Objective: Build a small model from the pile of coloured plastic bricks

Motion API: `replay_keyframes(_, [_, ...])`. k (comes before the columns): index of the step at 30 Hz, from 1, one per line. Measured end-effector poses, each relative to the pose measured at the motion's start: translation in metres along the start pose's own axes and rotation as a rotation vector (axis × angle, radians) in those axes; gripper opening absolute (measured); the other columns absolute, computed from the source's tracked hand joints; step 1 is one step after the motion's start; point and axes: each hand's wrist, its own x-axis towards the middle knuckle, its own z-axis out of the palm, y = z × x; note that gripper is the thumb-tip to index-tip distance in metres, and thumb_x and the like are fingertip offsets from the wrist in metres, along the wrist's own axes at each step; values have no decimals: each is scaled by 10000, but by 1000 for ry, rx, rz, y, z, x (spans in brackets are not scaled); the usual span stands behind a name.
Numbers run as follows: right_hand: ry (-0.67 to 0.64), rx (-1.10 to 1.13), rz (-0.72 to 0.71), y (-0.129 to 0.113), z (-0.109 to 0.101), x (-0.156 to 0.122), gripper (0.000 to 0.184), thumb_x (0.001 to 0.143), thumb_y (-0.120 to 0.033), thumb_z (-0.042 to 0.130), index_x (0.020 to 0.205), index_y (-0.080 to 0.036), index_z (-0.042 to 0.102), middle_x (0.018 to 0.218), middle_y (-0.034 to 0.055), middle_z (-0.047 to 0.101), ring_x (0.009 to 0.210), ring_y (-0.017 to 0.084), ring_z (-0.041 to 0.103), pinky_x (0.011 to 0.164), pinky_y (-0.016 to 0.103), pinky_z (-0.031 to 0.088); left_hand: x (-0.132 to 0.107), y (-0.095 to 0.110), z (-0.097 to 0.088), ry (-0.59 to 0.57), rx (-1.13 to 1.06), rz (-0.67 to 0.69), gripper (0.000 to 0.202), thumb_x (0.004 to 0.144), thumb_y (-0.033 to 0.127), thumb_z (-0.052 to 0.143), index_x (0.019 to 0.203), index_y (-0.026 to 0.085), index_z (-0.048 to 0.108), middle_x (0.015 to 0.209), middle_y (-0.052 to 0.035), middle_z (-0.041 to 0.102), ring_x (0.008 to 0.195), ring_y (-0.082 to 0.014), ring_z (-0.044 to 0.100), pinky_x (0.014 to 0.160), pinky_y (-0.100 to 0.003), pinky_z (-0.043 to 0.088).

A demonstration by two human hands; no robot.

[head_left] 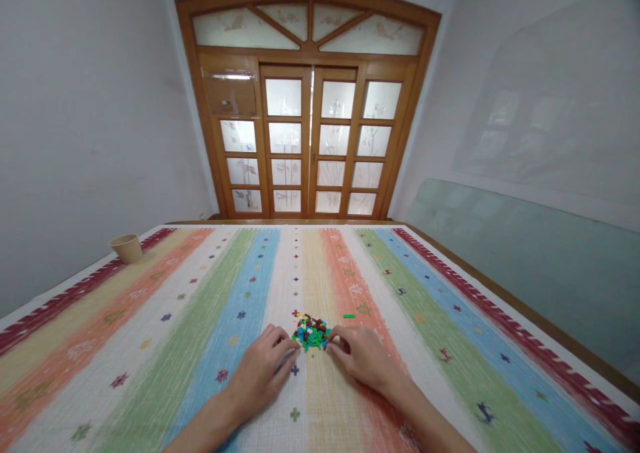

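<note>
A small heap of tiny plastic building bricks (311, 333) lies on the striped tablecloth (285, 406), mostly green, blue and brown, with a few red, yellow and white ones. At the heap's left edge is my left hand (263, 366), its fingers curled and the thumb drawn close to them. My right hand (363, 356) touches the right edge, thumb and index finger pinched together. Whatever may sit between the fingertips of either hand is too small to make out. Just beyond my right hand, a long green brick (349, 316) lies apart from the heap.
A brown paper cup (127, 248) stands at the table's far left. Along the right side runs a pale green panel (515, 259) beside the table's wooden edge. Wooden doors with glass panes (310, 139) rise beyond the far end, between white walls.
</note>
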Motion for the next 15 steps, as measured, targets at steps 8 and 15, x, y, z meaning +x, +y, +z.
replay_keyframes(8, [33, -33, 67, -4, 8, 1, 168, 935, -321, 655, 1009, -222, 770, 879, 58, 793, 820, 218, 714, 721, 280, 407, 1, 2, -2, 9, -3, 6, 173, 997, 155, 552, 1064, 226, 694, 998, -66, 662, 934, -234, 625, 818, -352, 543])
replay_keyframes(15, [50, -45, 83, -6, 12, 0, 183, 925, -322, 662, 1030, -217, 768, 890, 69, 797, 823, 225, 722, 712, 279, 409, 1, 2, -1, 20, -1, -3, 175, 975, 130, 574, 1056, 224, 697, 1008, -65, 657, 940, -231, 628, 818, -351, 547])
